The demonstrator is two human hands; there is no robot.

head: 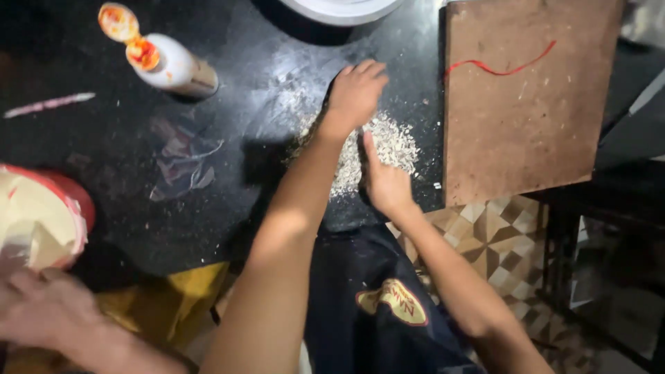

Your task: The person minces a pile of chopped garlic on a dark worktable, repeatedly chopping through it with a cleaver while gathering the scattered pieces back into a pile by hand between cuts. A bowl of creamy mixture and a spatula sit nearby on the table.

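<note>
Landmark: wooden board.

- Board: top edge cut by the picture's top edge.
- White round vessel, left of the board: only its lower rim shows; kind cannot be told.
- Pile of pale chopped bits, just left of the board: partly covered by left hand and right hand; what the bits are cannot be told.
- Red-rimmed bowl, far left of the board: cut by the left edge; pale contents blurred.
- Another person's hand, far lower left of the board: blurred, cut by the frame's edge.
- Clear wrapper, left of the board: faint, outline uncertain.
</note>
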